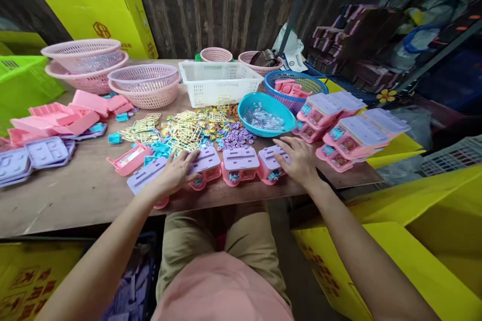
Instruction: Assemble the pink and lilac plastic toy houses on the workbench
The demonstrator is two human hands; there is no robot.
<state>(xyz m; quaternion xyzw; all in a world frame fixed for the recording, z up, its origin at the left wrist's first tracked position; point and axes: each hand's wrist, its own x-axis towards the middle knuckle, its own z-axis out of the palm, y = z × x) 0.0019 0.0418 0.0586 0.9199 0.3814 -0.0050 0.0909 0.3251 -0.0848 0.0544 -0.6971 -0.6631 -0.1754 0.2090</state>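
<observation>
Along the table's front edge stands a row of small pink plastic toys with purple tops. My left hand [177,173] is on the left end of one purple-topped toy [205,161], thumb at its front and fingers on its top edge. A middle toy [240,160] stands upright between my hands. On the right, my right hand [299,161] curls over the side of another purple-topped toy [268,163], thumb in front and fingers behind. Beside my left wrist is a tilted toy [146,175], partly hidden by the forearm.
Behind the row lie yellow frame pieces [186,130], purple bits [237,135] and a turquoise bowl [267,115] of clear parts. Stacked finished-looking toys [354,135] stand right. Pink shells [56,120] and purple panels [47,152] lie left. A white basket [222,88] is behind.
</observation>
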